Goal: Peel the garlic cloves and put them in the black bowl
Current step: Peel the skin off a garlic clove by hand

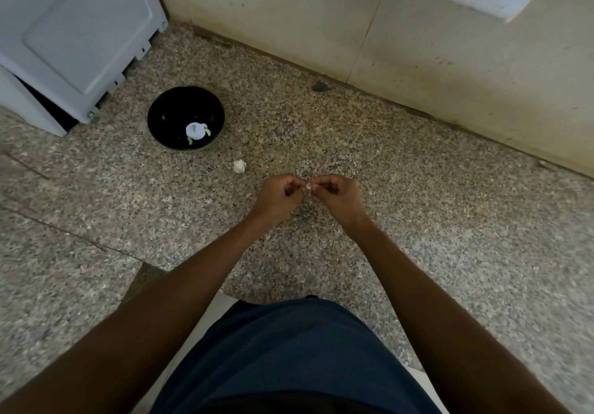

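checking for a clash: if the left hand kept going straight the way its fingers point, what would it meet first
The left hand points its fingertips right, at the garlic clove pinched between both hands. Just past that it would likely meet the fingertips of the right hand, though depth is hard to judge.

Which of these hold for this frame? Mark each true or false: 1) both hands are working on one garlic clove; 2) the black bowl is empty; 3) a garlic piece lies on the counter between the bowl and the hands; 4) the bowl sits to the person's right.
1) True: the left hand and right hand pinch one garlic clove between their fingertips.
2) False: the black bowl already holds a few pale pieces, apparently peeled cloves.
3) True: a garlic piece lies on the speckled counter, apart from the bowl.
4) False: the bowl sits to the left, near the white appliance.
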